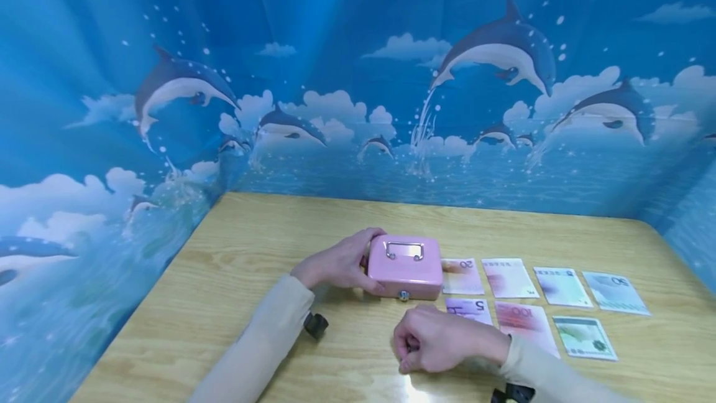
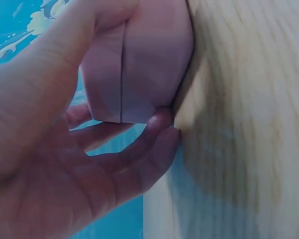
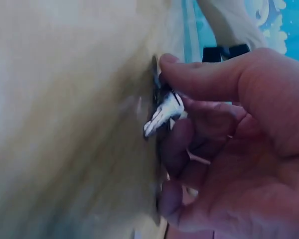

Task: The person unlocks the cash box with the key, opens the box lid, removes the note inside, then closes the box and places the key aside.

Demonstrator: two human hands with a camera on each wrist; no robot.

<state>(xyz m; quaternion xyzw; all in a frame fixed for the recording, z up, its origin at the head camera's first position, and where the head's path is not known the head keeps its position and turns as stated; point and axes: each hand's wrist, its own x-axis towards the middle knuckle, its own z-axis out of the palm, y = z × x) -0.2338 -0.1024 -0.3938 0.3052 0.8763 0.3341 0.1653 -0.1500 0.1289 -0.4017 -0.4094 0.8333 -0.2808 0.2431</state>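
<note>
The person is getting ready to unlock a small pink cash box [image 1: 406,266], judging by how things lie: its lid is shut, and the key [image 3: 163,113] has not yet reached the lock [image 1: 403,295] on the box's near face. The left hand [image 1: 339,263] is steadying the box from its left end, thumb lying over the top edge and the fingers [image 2: 139,149] wrapping round the near lower corner, so the box is sitting clamped between thumb and fingertips on the wooden table [image 1: 235,247]. The right hand [image 1: 439,341] is resting on the table just short of the lock, knuckles up, its fingers curled in; the right wrist view shows the thumb and forefinger pinching a silvery key with its blade pointing away from the palm and its tip close to the table top. The next move seems to call for lifting that pinch off the wood, lining the blade up with the keyhole just beyond the fingertips, and holding the box firm while it goes in. Both forearms are lying low along the table, sleeves down to the wrists. Several banknotes [image 1: 509,278] are lying flat in two rows beyond the right hand's knuckles, beside the box.
</note>
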